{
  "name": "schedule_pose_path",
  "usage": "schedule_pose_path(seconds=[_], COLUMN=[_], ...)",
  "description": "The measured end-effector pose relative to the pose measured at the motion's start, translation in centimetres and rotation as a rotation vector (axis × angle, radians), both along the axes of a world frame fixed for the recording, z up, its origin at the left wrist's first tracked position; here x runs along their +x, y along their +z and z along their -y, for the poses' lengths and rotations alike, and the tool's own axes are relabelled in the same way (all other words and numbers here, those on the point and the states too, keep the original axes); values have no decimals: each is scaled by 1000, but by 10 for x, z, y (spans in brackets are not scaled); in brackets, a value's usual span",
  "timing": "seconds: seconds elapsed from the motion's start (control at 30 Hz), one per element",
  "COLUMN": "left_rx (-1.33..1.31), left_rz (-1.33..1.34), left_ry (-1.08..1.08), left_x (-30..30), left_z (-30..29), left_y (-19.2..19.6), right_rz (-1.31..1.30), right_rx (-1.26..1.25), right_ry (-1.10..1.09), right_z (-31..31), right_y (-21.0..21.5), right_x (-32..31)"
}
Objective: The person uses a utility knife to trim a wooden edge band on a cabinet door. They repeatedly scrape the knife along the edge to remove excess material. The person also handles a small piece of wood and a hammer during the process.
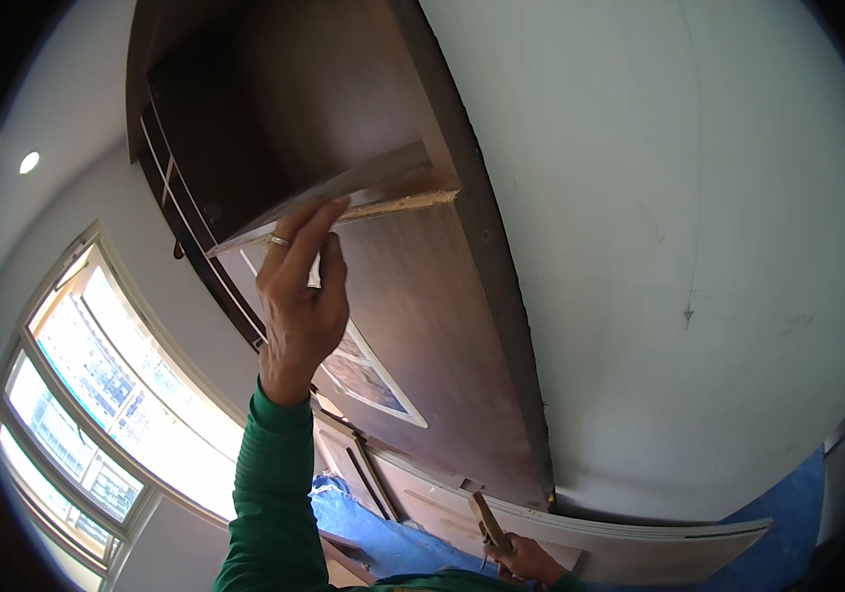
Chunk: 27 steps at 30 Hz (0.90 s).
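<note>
My left hand (302, 291), below a green sleeve, is raised to the front edge of a shelf (398, 205) in a tall dark brown wooden cabinet (432, 296). Its fingers stretch upward, fairly straight and partly apart, with the tips at or just in front of that edge. I see nothing held in it. The shelf's edge looks rough, pale and bare. Low in the view, my right hand (531, 562) is closed around a short yellowish-brown wooden piece (489, 521); whether this is a tool's handle I cannot tell.
A pale wall (620, 247) with thin cracks runs along the cabinet's right side. Long flat panels (659, 553) lie below, over blue sheeting (383, 533). A picture with a white border (378, 380) shows at the cabinet's front. Bright windows (112, 395) stand at left.
</note>
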State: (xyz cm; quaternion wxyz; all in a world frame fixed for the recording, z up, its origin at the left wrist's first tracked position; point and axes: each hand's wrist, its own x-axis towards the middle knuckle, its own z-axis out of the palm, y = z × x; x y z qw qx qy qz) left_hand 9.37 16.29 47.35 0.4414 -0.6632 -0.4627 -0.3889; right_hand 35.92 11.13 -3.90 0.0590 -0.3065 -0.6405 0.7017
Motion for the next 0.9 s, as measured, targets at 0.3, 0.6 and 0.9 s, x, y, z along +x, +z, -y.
schedule_pose_path(seconds=[0.3,0.6,0.9], left_rx=[-79,-160,-33], left_rz=[122,448,145], left_ry=[-150,-145,-93], left_x=[83,88,24], left_z=[-43,-53,-36], left_y=[11,28,-4], right_rz=[-32,-119,-134], right_rx=[-13,-79,17], right_ry=[3,-70,-68], right_z=[7,0,-11], right_y=[-3,-11,-28], right_x=[-19,-12,1])
